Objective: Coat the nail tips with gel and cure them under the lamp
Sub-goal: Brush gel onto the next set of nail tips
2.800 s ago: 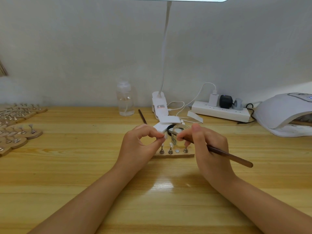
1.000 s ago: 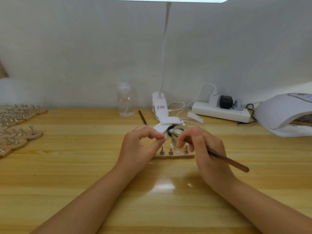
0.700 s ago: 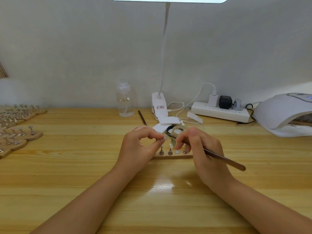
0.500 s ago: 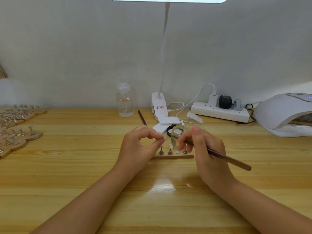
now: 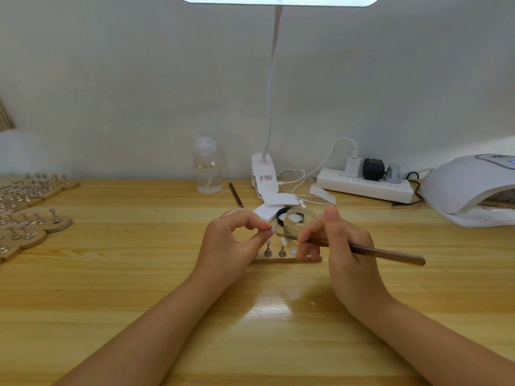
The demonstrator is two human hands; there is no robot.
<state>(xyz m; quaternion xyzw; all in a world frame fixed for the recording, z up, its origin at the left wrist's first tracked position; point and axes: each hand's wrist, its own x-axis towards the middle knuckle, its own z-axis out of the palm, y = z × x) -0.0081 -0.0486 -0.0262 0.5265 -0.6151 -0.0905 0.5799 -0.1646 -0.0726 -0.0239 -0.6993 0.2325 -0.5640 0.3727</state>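
Little changed over the last seconds: left hand (image 5: 234,240) still pinching nail tip (image 5: 273,228) above wooden holder (image 5: 287,259), right hand (image 5: 338,243) gripping brush (image 5: 387,253), bristles at tip; coating ongoing, curing lamp (image 5: 471,188) unused.

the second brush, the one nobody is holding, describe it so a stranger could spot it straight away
Start at the white clip lamp base at the back of the wooden table, with the clear pump bottle to its left. Between them a thin dark brown brush lies flat, partly hidden behind the left hand. Unlike the brush in the right hand, nothing touches it.
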